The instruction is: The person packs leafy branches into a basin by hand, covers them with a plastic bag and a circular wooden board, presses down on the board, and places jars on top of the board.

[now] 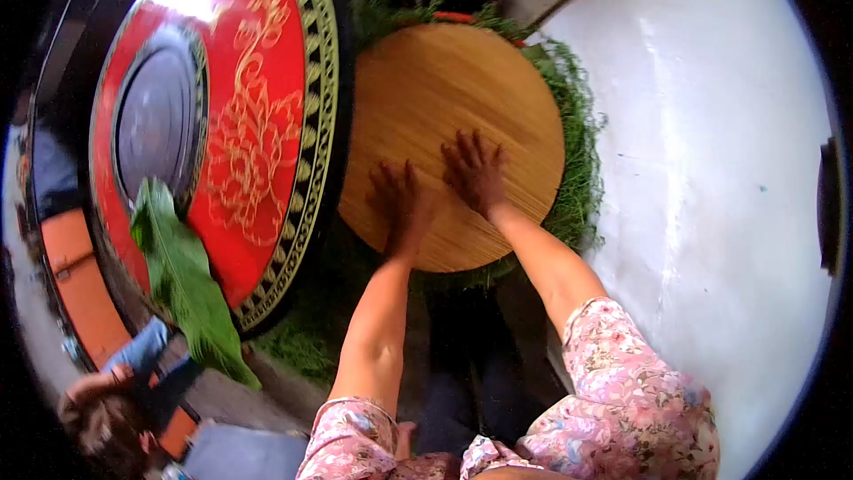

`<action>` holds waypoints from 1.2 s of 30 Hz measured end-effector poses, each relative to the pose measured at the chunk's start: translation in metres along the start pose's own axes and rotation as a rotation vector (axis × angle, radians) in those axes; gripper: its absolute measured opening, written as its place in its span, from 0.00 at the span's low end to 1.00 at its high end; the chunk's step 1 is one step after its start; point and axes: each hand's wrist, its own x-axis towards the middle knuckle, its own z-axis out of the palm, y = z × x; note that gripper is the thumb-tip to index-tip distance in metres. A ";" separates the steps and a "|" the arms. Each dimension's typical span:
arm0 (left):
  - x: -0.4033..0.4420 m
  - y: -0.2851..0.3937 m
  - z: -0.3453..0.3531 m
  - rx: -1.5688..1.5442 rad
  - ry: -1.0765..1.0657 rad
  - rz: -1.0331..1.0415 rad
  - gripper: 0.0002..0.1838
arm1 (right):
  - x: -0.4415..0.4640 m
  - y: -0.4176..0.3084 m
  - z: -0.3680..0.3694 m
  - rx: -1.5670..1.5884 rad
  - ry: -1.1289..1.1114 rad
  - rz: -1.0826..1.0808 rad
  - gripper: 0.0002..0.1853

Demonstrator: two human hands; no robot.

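Both hands are on or just over a round wooden board [444,80], light brown with a fine straight grain. My left hand [400,204] is blurred, its fingers spread near the board's lower left. Close beside it, my right hand [475,173] has its fingers apart on the board's middle. Neither hand grips anything. Feathery green sprigs [576,133] stick out from under the board's rim, mostly on the right and at the top. A bit of red edge [453,17] shows behind the board at the top.
To the left is a glossy red table [258,124] with gold flowers and a patterned black rim, bearing a dark round centre [158,116] and a long green leaf [182,271]. A white wall [711,169] stands right. Another person [111,422] sits lower left near an orange bench [84,276].
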 end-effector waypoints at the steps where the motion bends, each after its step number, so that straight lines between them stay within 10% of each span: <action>1: -0.003 0.007 -0.014 0.008 -0.066 -0.028 0.60 | 0.000 0.008 -0.007 0.016 -0.086 -0.021 0.37; 8: 0.040 0.014 0.032 0.124 -0.240 -0.263 0.66 | 0.017 0.022 -0.059 -0.108 -0.570 0.170 0.59; 14: 0.035 0.045 -0.024 0.176 -0.348 -0.268 0.69 | 0.023 0.029 -0.037 -0.071 -0.488 0.190 0.62; 36: 0.048 0.015 0.020 0.304 -0.278 -0.184 0.60 | 0.016 0.057 -0.042 0.007 -0.541 -0.041 0.41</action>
